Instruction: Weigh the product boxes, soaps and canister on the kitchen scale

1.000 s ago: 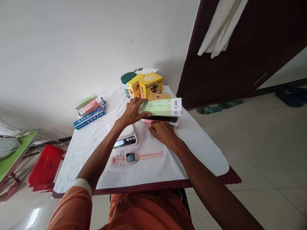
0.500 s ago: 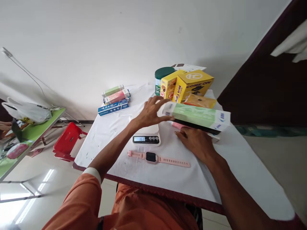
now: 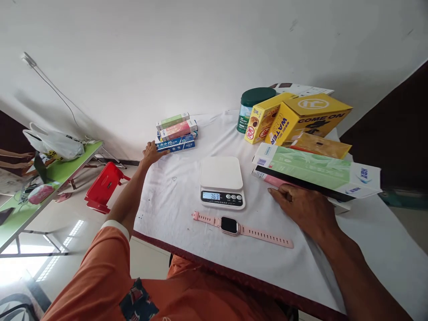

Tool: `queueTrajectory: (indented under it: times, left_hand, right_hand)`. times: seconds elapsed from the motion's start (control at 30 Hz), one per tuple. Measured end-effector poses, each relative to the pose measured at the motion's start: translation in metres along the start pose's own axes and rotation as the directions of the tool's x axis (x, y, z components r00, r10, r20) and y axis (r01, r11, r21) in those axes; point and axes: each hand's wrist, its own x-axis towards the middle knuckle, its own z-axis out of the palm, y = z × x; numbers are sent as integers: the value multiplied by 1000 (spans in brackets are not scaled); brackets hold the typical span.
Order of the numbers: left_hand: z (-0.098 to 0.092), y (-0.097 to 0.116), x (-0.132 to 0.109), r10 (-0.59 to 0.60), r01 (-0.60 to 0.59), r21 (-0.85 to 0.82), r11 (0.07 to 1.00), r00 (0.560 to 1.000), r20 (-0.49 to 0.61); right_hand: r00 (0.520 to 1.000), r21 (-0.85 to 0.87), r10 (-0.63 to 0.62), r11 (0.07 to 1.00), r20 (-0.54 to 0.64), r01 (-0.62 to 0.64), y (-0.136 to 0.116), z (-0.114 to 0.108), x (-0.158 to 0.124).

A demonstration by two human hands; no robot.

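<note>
At the table's far left, my left hand (image 3: 154, 152) grips the left end of a blue toothpaste box (image 3: 180, 143), thumb in front and fingers behind. A pink-and-white box (image 3: 179, 129) and a green-and-white box (image 3: 173, 119) lie stacked just behind it. My right hand (image 3: 302, 205) rests on the cloth with its fingers curled in, nothing visible in them, against a pink box (image 3: 276, 179). On top of that lies a long green-and-white box (image 3: 310, 165). Between my hands stands a white kitchen scale (image 3: 221, 173), its pan bare, the display showing about 363.
A pink smartwatch (image 3: 229, 225) lies stretched out before the scale. At the back right stand a dark green canister (image 3: 256, 100), a yellow snack box (image 3: 261, 122), a larger yellow box (image 3: 314, 109) and an orange packet (image 3: 323, 145). Left are a red chair (image 3: 103, 185) and a green table (image 3: 83, 154).
My left hand has left the long green box on the right, crossed over the scale and taken hold of the blue toothpaste box. My right hand stays by the pink box. The view has shifted.
</note>
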Motion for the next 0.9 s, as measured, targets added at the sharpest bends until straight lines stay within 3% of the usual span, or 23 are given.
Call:
queueTrajectory:
  times: [0.2,0.4,0.53,0.63,0.77,0.9]
  left_hand:
    - [-1,-10,-25,103,-103,-31,994,994,19]
    - [-4,-28,-94,109,-112,-90,990,994,-30]
    - [-11,-36,-133,125,-140,-241,960,989,-75]
    - [-24,-26,-147,119,-144,-279,949,987,-105]
    - [-38,4,-152,125,-160,-312,937,984,-129]
    - [-33,42,-153,242,-275,-318,907,960,-139]
  right_hand:
    - [1000,23,-21,1000,11,20,1,-3,0]
    - [997,13,-71,997,-41,72,6,4,2]
    - [998,14,-52,999,-41,52,4,3,2]
    - [999,15,-32,999,-14,32,1,-1,1]
    - [1000,14,-25,1000,-3,25,-3,-6,-1]
    - [1000,-4,-18,1000,-1,18,-4,-7,-2]
